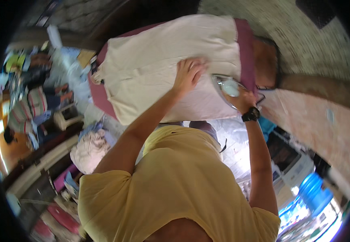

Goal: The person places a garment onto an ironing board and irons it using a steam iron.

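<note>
A cream-coloured garment (142, 72) lies spread over a maroon-covered ironing table (247, 52), with small creases across it. My right hand (245, 101) is wrapped round the handle of a clothes iron (218, 85), near the table's right end. The iron's shiny, pale body rests at the near right part of the cloth; its handle is mostly hidden by my fingers. My left hand (188, 74) is over the middle of the garment, to the left of the iron. Its fingers are stretched out and slightly blurred, with nothing held in them.
A person in a striped shirt (37, 101) is at the far left. A heap of pale cloth (89, 151) lies to my left. A blue water jug (315, 193) stands at the lower right, and a pinkish slab (308, 121) borders the table's right side.
</note>
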A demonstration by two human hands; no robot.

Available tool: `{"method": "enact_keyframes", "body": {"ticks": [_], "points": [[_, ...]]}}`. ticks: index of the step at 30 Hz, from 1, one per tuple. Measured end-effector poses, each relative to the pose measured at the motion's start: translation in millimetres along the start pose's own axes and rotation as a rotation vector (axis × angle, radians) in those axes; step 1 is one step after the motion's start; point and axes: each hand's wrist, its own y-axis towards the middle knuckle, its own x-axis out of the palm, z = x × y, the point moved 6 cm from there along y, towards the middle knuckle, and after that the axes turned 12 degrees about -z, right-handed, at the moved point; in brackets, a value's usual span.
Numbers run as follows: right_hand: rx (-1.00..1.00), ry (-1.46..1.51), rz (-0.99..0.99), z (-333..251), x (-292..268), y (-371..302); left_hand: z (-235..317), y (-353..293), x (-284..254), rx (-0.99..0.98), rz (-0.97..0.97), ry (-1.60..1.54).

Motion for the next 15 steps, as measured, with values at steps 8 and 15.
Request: {"method": "enact_keyframes", "body": {"ticks": [8, 15], "points": [[-0.217, 0.106, 0.011, -6.4, -0.9, 27.4, -169.9, -317.9, -176.6, -1.023, 0.624, 0.246], [-0.318, 0.131, -0.12, -23.6, -11.7, 34.2, -209.5, -324.5, -165.6, -0.96, 0.365, 0.091]]}}
